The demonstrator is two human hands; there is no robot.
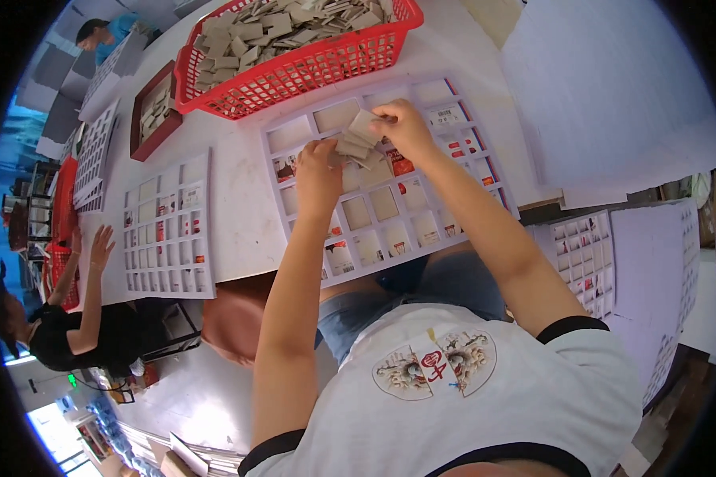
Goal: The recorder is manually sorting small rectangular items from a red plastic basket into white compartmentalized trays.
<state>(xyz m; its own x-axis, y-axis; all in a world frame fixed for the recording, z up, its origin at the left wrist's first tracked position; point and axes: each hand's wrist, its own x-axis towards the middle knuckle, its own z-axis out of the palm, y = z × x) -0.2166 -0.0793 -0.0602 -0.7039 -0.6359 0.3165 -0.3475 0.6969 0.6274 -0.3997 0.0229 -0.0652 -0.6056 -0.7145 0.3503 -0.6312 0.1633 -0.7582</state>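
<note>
Here, both hands work over a white grid tray (453, 111): the left hand (318, 171) grips a fanned stack of grey cardboard squares (356, 145), the right hand (402, 123) pinches the top one. Seating each square flat inside one cell looks best.

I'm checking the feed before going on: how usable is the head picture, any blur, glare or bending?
Head view: strong fisheye, table edges bow toward the dark rim; bright even light, the white table washed out; left hand and right hand fairly sharp over the sorting tray; the card pieces slightly soft.
</note>
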